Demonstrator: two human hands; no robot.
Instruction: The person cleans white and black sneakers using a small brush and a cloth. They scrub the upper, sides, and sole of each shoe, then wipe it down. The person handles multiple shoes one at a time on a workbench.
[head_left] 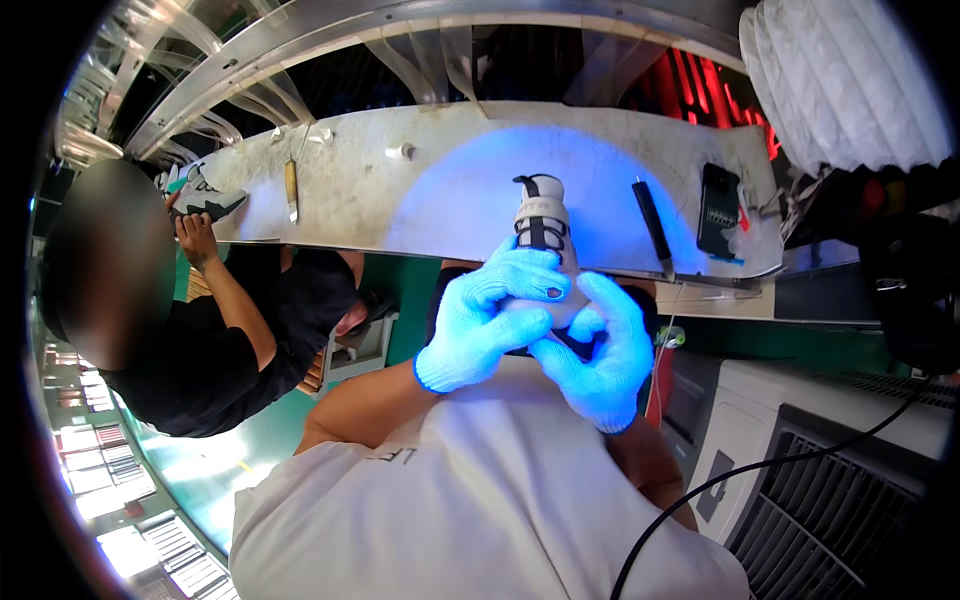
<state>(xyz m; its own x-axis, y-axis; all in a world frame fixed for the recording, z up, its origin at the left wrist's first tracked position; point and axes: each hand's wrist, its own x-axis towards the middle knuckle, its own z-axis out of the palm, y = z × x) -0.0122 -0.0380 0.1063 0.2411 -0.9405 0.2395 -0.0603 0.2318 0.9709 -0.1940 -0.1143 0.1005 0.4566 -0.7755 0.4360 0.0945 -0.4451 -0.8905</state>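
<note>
A pale grey and white shoe (542, 212) with black trim and crossing laces is held in front of my chest. Its ankle opening points away from me, toward the table. My left hand (488, 318), in a white knit glove lit blue, has its fingers wrapped over the shoe's left side; one fingertip shows a dark hole or spot. On the right side, my gloved right hand (602, 350) curls its fingers and thumb around the near end of the shoe. Both hands cover most of that end. Blue light falls on the gloves and the tabletop beyond.
On the worktable (350, 190) lie a black pen-like tool (652, 226), a phone (718, 212), a wooden-handled blade (291, 190) and a small white roll (402, 152). A co-worker at left handles another shoe (212, 203). A white hose (845, 85) hangs at upper right; a black cable (770, 462) crosses lower right.
</note>
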